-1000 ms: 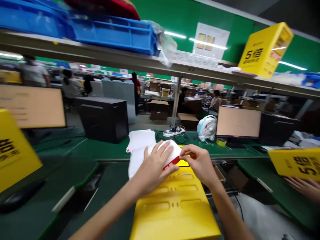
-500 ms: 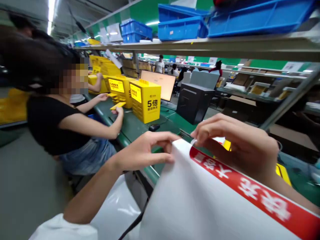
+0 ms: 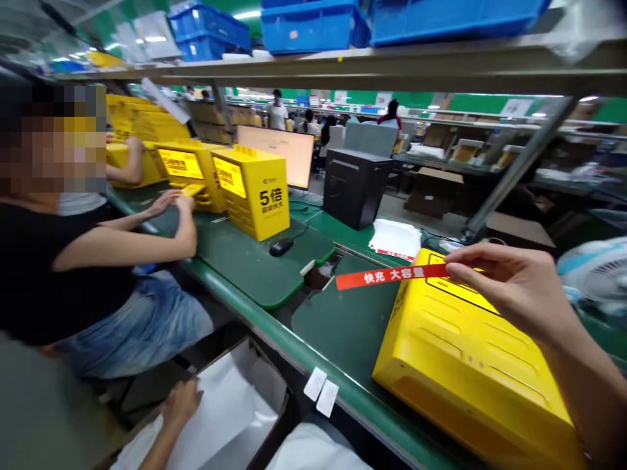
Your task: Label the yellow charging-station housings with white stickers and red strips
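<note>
Red strip (image 3: 382, 278): my right hand (image 3: 512, 287) has its right end pinched above the yellow box (image 3: 460, 339), long axis pointing left, near level. Left hand (image 3: 182, 399)'s way off, low by white paper (image 3: 230, 395); can't tell if it's gripping.

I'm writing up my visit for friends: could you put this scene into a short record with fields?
Right hand: right hand pinches one end of a red strip with white characters
Left hand: left hand at white sheeting in an open carton; grip unclear
Bench: yellow case below the strip; white sheets behind
Neighbour: co-worker holding a small yellow part
</note>
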The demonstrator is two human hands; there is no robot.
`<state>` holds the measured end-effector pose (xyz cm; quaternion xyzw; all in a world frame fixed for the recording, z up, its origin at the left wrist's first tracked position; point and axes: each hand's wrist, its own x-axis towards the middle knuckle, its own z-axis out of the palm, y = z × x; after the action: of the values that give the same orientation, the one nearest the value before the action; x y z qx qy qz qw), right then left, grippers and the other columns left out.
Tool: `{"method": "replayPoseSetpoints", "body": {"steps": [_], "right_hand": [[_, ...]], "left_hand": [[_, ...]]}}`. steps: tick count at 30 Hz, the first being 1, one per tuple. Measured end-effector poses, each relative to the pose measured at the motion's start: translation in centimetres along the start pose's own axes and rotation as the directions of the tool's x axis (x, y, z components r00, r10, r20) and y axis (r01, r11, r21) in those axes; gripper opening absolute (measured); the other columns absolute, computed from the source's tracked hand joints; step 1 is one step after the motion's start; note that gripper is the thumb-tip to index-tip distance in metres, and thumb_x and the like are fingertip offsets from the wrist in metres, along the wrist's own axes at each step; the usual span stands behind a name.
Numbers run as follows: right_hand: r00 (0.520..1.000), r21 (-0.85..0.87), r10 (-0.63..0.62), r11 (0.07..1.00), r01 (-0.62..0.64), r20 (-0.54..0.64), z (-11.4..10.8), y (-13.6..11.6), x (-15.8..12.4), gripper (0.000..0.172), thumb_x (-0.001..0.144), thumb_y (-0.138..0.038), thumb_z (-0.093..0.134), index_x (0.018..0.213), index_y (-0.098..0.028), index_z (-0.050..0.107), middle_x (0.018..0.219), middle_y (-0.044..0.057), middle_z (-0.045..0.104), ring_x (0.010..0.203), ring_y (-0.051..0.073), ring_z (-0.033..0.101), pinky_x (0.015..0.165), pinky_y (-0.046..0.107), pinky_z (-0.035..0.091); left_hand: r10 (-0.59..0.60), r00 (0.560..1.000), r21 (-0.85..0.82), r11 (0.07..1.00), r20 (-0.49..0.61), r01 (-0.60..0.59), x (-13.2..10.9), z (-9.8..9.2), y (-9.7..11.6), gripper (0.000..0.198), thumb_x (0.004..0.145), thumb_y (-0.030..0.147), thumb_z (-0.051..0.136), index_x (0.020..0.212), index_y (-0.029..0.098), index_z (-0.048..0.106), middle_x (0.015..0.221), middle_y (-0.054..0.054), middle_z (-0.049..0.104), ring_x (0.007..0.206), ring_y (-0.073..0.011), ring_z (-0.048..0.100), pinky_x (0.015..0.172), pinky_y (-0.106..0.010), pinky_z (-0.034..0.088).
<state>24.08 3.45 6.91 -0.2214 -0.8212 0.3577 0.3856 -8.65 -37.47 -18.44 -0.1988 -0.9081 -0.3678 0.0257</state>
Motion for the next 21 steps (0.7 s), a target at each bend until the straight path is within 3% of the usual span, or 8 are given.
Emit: {"method": "replayPoseSetpoints", "body": {"steps": [3, 6, 8, 9, 11, 13, 16, 21], "right_hand": [[0.992, 0.023, 0.124, 0.992, -0.123, -0.032, -1.7, 1.0, -1.6, 0.023, 0.074, -0.039, 0.083, 0.082, -0.018, 0.077, 0.079, 0.005, 0.073, 0.068, 0.014, 0.068, 0.060, 0.017, 0.055], [0.976, 0.029, 0.202, 0.979, -0.200, -0.087, -3.3, 1.5, -3.0, 0.026, 0.073, -0.041, 0.084, 0.082, -0.017, 0.077, 0.080, 0.007, 0.073, 0.068, 0.015, 0.068, 0.059, 0.017, 0.054], [0.969, 0.027, 0.216, 0.976, -0.214, -0.121, -4.2, 1.9, -3.8, 0.027, 0.073, -0.042, 0.084, 0.082, -0.017, 0.077, 0.082, 0.007, 0.073, 0.071, 0.015, 0.068, 0.062, 0.017, 0.055], [0.967, 0.019, 0.214, 0.977, -0.213, -0.138, -4.7, 2.2, -4.2, 0.027, 0.073, -0.041, 0.084, 0.082, -0.017, 0.077, 0.084, 0.007, 0.073, 0.072, 0.015, 0.068, 0.063, 0.017, 0.055], [0.962, 0.010, 0.208, 0.978, -0.209, -0.176, -5.6, 2.9, -5.1, 0.025, 0.074, -0.040, 0.084, 0.083, -0.018, 0.077, 0.085, 0.006, 0.073, 0.073, 0.014, 0.067, 0.065, 0.017, 0.056], [0.953, 0.026, 0.223, 0.975, -0.222, -0.207, -6.5, 3.5, -6.0, 0.024, 0.075, -0.039, 0.084, 0.084, -0.018, 0.076, 0.086, 0.005, 0.073, 0.075, 0.014, 0.068, 0.067, 0.018, 0.056], [0.931, 0.077, 0.278, 0.960, -0.268, -0.236, -7.5, 4.2, -7.1, 0.025, 0.075, -0.039, 0.084, 0.085, -0.017, 0.076, 0.086, 0.006, 0.073, 0.077, 0.015, 0.068, 0.069, 0.019, 0.058], [0.854, 0.255, 0.405, 0.908, -0.333, -0.326, -8.0, 6.2, -7.6, 0.044, 0.069, -0.037, 0.088, 0.104, -0.015, 0.073, 0.086, 0.005, 0.070, 0.078, 0.015, 0.067, 0.068, 0.022, 0.060]], "left_hand": [[0.001, 0.966, 0.016, 1.000, -0.260, 0.003, 1.3, 3.2, 2.8, 0.018, 0.068, 0.034, 0.052, 0.059, 0.024, 0.040, 0.053, 0.001, 0.034, 0.048, -0.0208, 0.042, 0.053, -0.043, 0.047], [0.137, 0.932, -0.036, 0.987, -0.336, -0.158, 3.5, 4.7, 9.9, 0.018, 0.084, 0.036, 0.050, 0.091, 0.023, 0.060, 0.091, -0.006, 0.060, 0.088, -0.0270, 0.061, 0.088, -0.049, 0.053], [0.262, 0.929, -0.135, 0.943, -0.263, -0.305, 3.6, 5.5, 16.7, 0.028, 0.091, 0.041, 0.050, 0.107, 0.024, 0.065, 0.111, -0.005, 0.064, 0.099, -0.0227, 0.063, 0.096, -0.039, 0.052], [0.319, 0.939, -0.317, 0.884, -0.131, -0.345, 3.2, 5.9, 20.4, 0.028, 0.092, 0.043, 0.054, 0.107, 0.023, 0.067, 0.113, -0.005, 0.066, 0.101, -0.0217, 0.063, 0.095, -0.036, 0.052], [0.399, 0.890, -0.637, 0.750, 0.222, -0.177, 1.8, 7.0, 27.3, 0.041, 0.087, 0.049, 0.064, 0.119, 0.023, 0.064, 0.120, -0.007, 0.066, 0.104, -0.0214, 0.065, 0.085, -0.031, 0.055], [0.479, 0.780, -0.721, 0.691, 0.402, -0.053, 0.4, 8.3, 32.7, 0.055, 0.080, 0.049, 0.073, 0.127, 0.021, 0.060, 0.126, -0.009, 0.064, 0.103, -0.0208, 0.064, 0.077, -0.027, 0.055], [0.537, 0.701, -0.763, 0.646, 0.469, 0.016, -0.7, 9.9, 37.0, 0.039, 0.081, 0.047, 0.072, 0.105, 0.016, 0.071, 0.095, -0.008, 0.071, 0.082, -0.0167, 0.063, 0.067, -0.023, 0.050], [0.560, 0.713, -0.737, 0.670, 0.421, -0.091, 0.2, 11.4, 40.0, 0.028, 0.080, 0.042, 0.074, 0.087, 0.015, 0.075, 0.081, -0.005, 0.071, 0.074, -0.0162, 0.062, 0.065, -0.024, 0.048]]}}
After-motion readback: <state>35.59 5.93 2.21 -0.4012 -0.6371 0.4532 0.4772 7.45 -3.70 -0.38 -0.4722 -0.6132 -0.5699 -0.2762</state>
